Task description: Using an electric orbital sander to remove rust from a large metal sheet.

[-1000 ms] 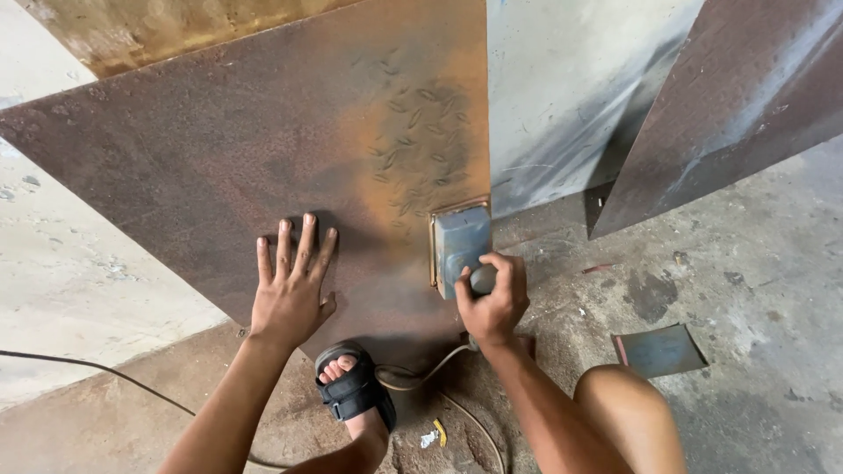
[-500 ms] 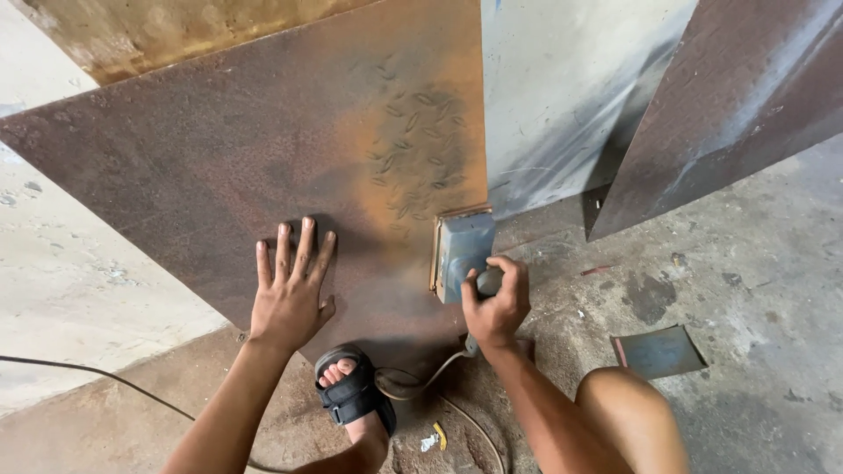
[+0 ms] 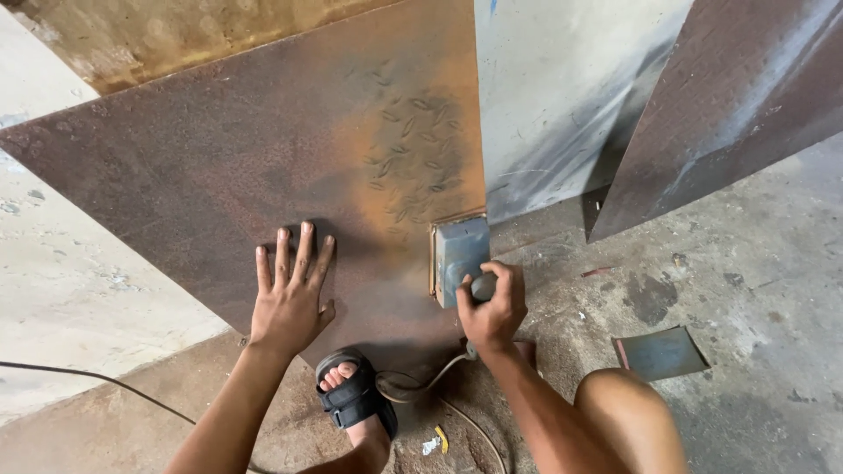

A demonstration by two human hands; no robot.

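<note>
Left hand [image 3: 291, 294] flat on rusty steel plate [image 3: 263, 167], fingers spread. Right hand [image 3: 493, 303] clamped on tool handle [image 3: 484, 286] at plate's lower edge, beside small grey plate [image 3: 458, 254].

A rusty, matt steel sheet [image 3: 219, 158] with a raised tread pattern is being shown. A smoother grey metal piece [image 3: 461, 250] is being seen beside it. The rough concrete floor [image 3: 755, 263] is looking dusty and stained.
</note>
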